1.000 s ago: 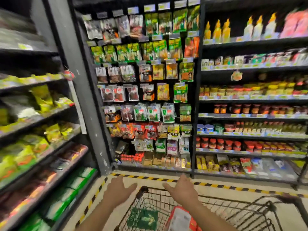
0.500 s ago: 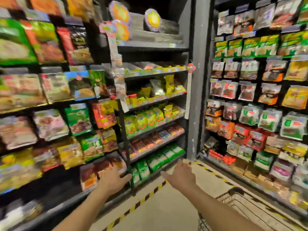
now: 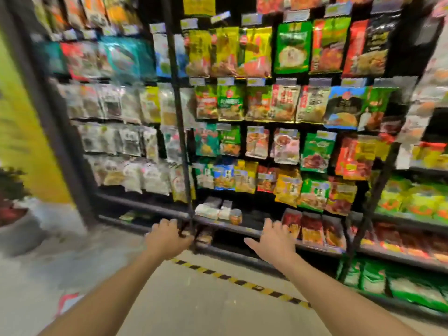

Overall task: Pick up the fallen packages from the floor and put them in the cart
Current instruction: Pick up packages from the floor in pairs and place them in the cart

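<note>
**Turn away from cart, hands empty**

Cart and its basket had filled the bottom of the view a second before. Half a second on, only a corner of it showed at lower right, and at this moment it was out of sight altogether. The view had swung left along the aisle, past the hanging packets (image 3: pixel 230 103) to a yellow wall (image 3: pixel 19 117) and a potted plant (image 3: pixel 12 190) at far left.

Both arms reached forward as before. The left hand (image 3: pixel 167 238) hung with its fingers loosely bent and the right hand (image 3: pixel 274 246) had its fingers relaxed and slightly apart, thumb out to the left. Neither held anything.

No fallen packages showed plainly on the floor (image 3: pixel 194 299) near the striped tape (image 3: pixel 242 282). A red-and-white patch (image 3: pixel 66 304) lay at near left, too blurred to tell whether it was a package or a floor mark.

This looked like a search for the next package (the cart left behind on the right), so anything found would need carrying back that way.
</note>
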`<state>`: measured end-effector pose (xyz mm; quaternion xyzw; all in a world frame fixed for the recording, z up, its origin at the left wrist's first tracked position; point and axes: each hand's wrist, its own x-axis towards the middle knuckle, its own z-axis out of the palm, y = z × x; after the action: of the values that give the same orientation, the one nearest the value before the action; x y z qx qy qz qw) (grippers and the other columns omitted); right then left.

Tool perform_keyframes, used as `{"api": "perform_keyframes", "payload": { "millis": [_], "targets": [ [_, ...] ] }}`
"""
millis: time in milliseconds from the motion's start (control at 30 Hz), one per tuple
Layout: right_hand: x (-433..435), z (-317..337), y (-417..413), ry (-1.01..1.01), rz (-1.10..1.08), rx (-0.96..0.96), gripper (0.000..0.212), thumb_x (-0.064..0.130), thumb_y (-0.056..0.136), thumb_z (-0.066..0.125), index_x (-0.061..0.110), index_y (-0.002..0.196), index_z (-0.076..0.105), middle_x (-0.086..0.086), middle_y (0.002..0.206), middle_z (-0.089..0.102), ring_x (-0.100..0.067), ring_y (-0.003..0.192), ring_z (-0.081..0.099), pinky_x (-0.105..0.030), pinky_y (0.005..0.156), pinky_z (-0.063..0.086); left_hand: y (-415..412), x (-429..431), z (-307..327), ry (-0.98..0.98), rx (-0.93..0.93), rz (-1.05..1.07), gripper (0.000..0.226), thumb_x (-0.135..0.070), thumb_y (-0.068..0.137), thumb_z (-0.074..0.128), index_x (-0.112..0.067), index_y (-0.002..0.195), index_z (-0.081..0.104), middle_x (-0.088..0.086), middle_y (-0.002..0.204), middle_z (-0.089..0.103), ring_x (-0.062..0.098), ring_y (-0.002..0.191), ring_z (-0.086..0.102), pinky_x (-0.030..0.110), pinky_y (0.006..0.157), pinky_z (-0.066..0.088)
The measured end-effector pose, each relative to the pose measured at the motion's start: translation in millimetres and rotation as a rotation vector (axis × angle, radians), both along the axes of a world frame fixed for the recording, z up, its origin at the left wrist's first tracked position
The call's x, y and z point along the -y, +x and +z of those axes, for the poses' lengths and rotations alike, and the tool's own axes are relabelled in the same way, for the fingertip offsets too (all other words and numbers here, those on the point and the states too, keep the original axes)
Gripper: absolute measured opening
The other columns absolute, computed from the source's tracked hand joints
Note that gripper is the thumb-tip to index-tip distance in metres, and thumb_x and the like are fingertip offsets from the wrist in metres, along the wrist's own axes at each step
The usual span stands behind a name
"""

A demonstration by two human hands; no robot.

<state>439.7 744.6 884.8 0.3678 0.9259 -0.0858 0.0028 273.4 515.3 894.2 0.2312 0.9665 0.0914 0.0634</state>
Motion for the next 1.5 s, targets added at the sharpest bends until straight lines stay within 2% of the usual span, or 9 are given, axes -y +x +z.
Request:
{"api": "perform_keyframes", "payload": {
  "millis": [167, 333, 533, 733, 900, 1033, 1167, 1267, 1500],
  "targets": [
    [90.5, -3.6, -54.9, 0.004, 0.251, -0.005, 0.100, 0.081, 0.095, 0.051, 0.012, 0.163, 0.031, -0.015, 0.162, 0.041, -0.038, 0.150, 0.039, -0.050, 0.118, 0.041, 5.4, 125.4, -10.2, -0.011, 0.019, 0.231, 0.100, -0.081, 0.092, 0.049, -0.015, 0.166, 0.034, 0.013, 0.170, 0.038, 0.035, 0.154, 0.040, 0.050, 0.123, 0.039],
    [189.3, -23.3, -92.6, 0.031, 0.461, 0.044, 0.097, 0.082, 0.094, 0.052, 0.013, 0.161, 0.035, -0.016, 0.160, 0.044, -0.038, 0.147, 0.042, -0.051, 0.115, 0.043, 22.6, 234.9, -29.5, -0.053, 0.049, 0.454, 0.085, -0.074, 0.098, 0.053, -0.018, 0.159, 0.040, 0.012, 0.166, 0.041, 0.036, 0.150, 0.042, 0.051, 0.117, 0.041],
    [304.5, -56.1, -138.7, 0.043, 0.661, 0.101, 0.091, 0.079, 0.093, 0.056, 0.015, 0.156, 0.041, -0.013, 0.159, 0.047, -0.037, 0.147, 0.042, -0.053, 0.115, 0.040, 14.8, 347.0, -68.7, -0.041, 0.129, 0.609, 0.094, -0.079, 0.095, 0.052, -0.015, 0.162, 0.039, 0.017, 0.165, 0.042, 0.039, 0.151, 0.040, 0.054, 0.122, 0.039],
    [403.0, -104.8, -192.5, 0.036, 0.724, 0.167, 0.095, 0.078, 0.095, 0.054, 0.013, 0.161, 0.033, -0.016, 0.159, 0.045, -0.037, 0.146, 0.042, -0.049, 0.113, 0.041, -11.6, 429.4, -115.4, -0.095, 0.233, 0.646, 0.087, -0.071, 0.100, 0.052, -0.015, 0.165, 0.035, 0.014, 0.173, 0.028, 0.040, 0.156, 0.033, 0.053, 0.120, 0.038],
    [449.2, -154.5, -224.9, -0.012, 0.732, 0.226, 0.094, 0.079, 0.095, 0.054, 0.013, 0.159, 0.035, -0.016, 0.155, 0.047, -0.036, 0.142, 0.045, -0.048, 0.109, 0.043, -37.5, 478.5, -156.0, -0.131, 0.305, 0.688, 0.081, -0.068, 0.100, 0.055, -0.014, 0.159, 0.041, 0.018, 0.162, 0.042, 0.040, 0.148, 0.043, 0.055, 0.115, 0.042],
    [458.6, -203.0, -251.0, -0.043, 0.723, 0.279, 0.091, 0.076, 0.096, 0.055, 0.013, 0.158, 0.035, -0.016, 0.156, 0.047, -0.036, 0.143, 0.045, -0.049, 0.110, 0.043, -59.9, 493.6, -198.8, -0.149, 0.358, 0.701, 0.093, -0.078, 0.095, 0.054, -0.015, 0.161, 0.037, 0.017, 0.161, 0.044, 0.041, 0.145, 0.046, 0.057, 0.116, 0.043],
    [455.3, -277.8, -282.4, -0.057, 0.748, 0.349, 0.092, 0.075, 0.096, 0.056, 0.011, 0.158, 0.035, -0.017, 0.156, 0.046, -0.037, 0.143, 0.044, -0.049, 0.110, 0.042, -86.6, 492.8, -271.3, -0.144, 0.382, 0.722, 0.089, -0.074, 0.097, 0.053, -0.023, 0.166, 0.029, 0.017, 0.160, 0.046, 0.040, 0.144, 0.047, 0.058, 0.117, 0.044],
    [451.5, -355.2, -306.0, -0.044, 0.775, 0.366, 0.090, 0.075, 0.095, 0.057, 0.012, 0.156, 0.037, -0.016, 0.155, 0.047, -0.037, 0.143, 0.044, -0.049, 0.110, 0.042, -109.5, 487.4, -351.7, -0.144, 0.367, 0.760, 0.091, -0.073, 0.096, 0.054, -0.027, 0.168, 0.022, 0.016, 0.162, 0.044, 0.042, 0.148, 0.044, 0.059, 0.119, 0.041],
    [439.4, -577.7, -350.2, 0.020, 0.854, 0.390, 0.092, 0.077, 0.096, 0.055, 0.013, 0.158, 0.034, -0.016, 0.157, 0.045, -0.036, 0.144, 0.042, -0.049, 0.111, 0.040, -143.6, 457.6, -574.2, -0.203, 0.367, 0.742, 0.088, -0.070, 0.098, 0.055, -0.017, 0.165, 0.032, 0.014, 0.165, 0.040, 0.038, 0.151, 0.038, 0.053, 0.119, 0.039]
  ]
}}
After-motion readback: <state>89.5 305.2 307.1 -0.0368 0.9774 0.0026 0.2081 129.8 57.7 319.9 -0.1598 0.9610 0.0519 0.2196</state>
